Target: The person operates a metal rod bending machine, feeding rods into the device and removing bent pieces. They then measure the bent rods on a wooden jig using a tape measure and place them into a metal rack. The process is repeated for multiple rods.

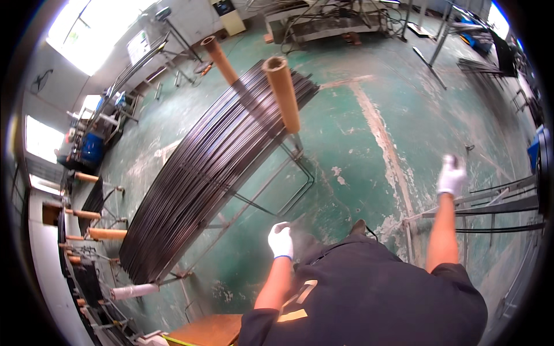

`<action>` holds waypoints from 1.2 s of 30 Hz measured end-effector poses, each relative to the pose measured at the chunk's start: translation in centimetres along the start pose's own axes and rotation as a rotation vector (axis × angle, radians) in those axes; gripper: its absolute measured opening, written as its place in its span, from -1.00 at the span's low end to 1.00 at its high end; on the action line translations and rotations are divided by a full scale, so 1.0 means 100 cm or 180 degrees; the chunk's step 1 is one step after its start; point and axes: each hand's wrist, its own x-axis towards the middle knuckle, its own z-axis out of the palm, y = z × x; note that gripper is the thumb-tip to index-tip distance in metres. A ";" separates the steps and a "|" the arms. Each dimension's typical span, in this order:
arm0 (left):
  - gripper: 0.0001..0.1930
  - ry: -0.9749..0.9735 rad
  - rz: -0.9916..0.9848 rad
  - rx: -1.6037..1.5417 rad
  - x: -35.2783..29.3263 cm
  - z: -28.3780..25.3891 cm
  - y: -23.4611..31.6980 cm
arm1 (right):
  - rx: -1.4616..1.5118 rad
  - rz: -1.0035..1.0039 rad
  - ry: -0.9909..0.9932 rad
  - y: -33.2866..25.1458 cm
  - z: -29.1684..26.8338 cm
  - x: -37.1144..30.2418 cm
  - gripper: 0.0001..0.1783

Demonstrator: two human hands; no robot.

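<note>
My left hand [281, 240], in a white glove with a blue cuff edge, is held in front of my body with its fingers curled in and nothing visible in them. Off to the right, my right hand [451, 176] is raised at the end of an outstretched arm, also in a white glove. Motion smears its fingers, and I see no object in it. Ahead on the left, a long bundle of thin dark rods or strips [202, 161] lies on a metal rack [254, 199], apart from both hands. Brown cardboard tubes [281, 92] stand up from the rack beside the bundle.
A low metal rack [490, 203] with dark lengths stands beyond my right arm. At the lower left lies a brown board [208, 330]. Tube-covered rack arms [107, 233] jut out along the left wall. A cluttered workbench [337, 23] stands at the back of the green floor [346, 132].
</note>
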 end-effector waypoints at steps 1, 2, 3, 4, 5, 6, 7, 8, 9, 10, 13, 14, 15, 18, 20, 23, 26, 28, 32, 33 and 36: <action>-0.78 0.0138 -0.0002 -0.0009 0.004 -0.022 -0.003 | 0.0158 -0.0173 -0.0434 -0.031 0.045 -0.063 -0.63; -0.77 0.0314 0.0019 -0.0065 0.005 -0.043 -0.013 | 0.0334 -0.0389 -0.0889 -0.066 0.081 -0.112 -0.68; -0.77 0.0454 0.0046 -0.0098 0.010 -0.065 -0.023 | 0.0490 -0.0572 -0.1298 -0.095 0.105 -0.151 -0.72; -0.76 0.0603 -0.0009 -0.0205 0.014 -0.088 -0.032 | 0.0637 -0.0702 -0.1692 -0.125 0.125 -0.185 -0.77; -0.76 0.0765 -0.0060 -0.0329 0.023 -0.111 -0.037 | 0.0819 -0.0836 -0.2157 -0.162 0.139 -0.211 -0.76; -0.77 0.0839 -0.0084 -0.0172 0.031 -0.132 -0.034 | 0.0911 -0.0885 -0.2340 -0.184 0.160 -0.234 -0.76; -0.78 0.0942 -0.0017 -0.0510 0.038 -0.150 -0.036 | 0.0984 -0.0936 -0.2544 -0.202 0.181 -0.253 -0.76; -0.79 0.1110 0.0109 -0.0401 0.048 -0.166 -0.040 | 0.0936 -0.1057 -0.2767 -0.228 0.197 -0.268 -0.76; -0.80 0.1267 0.0223 -0.0281 0.055 -0.181 -0.043 | 0.0875 -0.1167 -0.2994 -0.251 0.214 -0.281 -0.77; -0.80 0.1228 0.0008 -0.0454 0.060 -0.188 -0.024 | 0.0902 -0.1278 -0.3063 -0.260 0.235 -0.292 -0.75; -0.83 0.1425 0.0116 -0.0513 0.089 -0.214 -0.010 | 0.0688 -0.1522 -0.3530 -0.304 0.301 -0.318 -0.68; -0.83 0.1503 0.0165 -0.0476 0.100 -0.217 -0.002 | 0.0458 -0.1598 -0.3643 -0.323 0.320 -0.323 -0.66; -0.84 0.1570 0.0203 -0.0430 0.112 -0.217 0.007 | 0.0214 -0.1667 -0.3755 -0.339 0.337 -0.324 -0.63; -0.87 0.1551 0.0200 -0.0072 0.149 -0.222 0.027 | 0.0283 -0.1602 -0.4042 -0.371 0.398 -0.326 -0.52; -0.86 0.1560 0.0256 -0.0037 0.176 -0.222 0.047 | 0.0167 -0.1678 -0.4085 -0.387 0.445 -0.327 -0.40; -0.82 0.1601 0.0471 0.0368 0.215 -0.222 0.076 | 0.0191 -0.1564 -0.4283 -0.405 0.507 -0.332 -0.25; -0.69 0.1538 0.0254 0.0406 0.270 -0.224 0.092 | 0.0161 -0.1815 -0.4387 -0.412 0.565 -0.330 0.03; -0.64 0.1539 0.0223 0.0497 0.301 -0.217 0.110 | -0.0043 -0.2001 -0.4529 -0.415 0.598 -0.328 0.08; -0.64 0.1550 0.0070 0.0759 0.344 -0.193 0.126 | 0.0247 -0.1910 -0.5344 -0.429 0.620 -0.325 -0.09; -0.64 0.1533 0.0055 0.0786 0.351 -0.184 0.131 | 0.0391 -0.1849 -0.5646 -0.430 0.626 -0.324 -0.21; -0.66 0.1536 -0.0030 0.0813 0.375 -0.169 0.122 | -0.0299 -0.2563 -0.5471 -0.432 0.640 -0.327 -0.44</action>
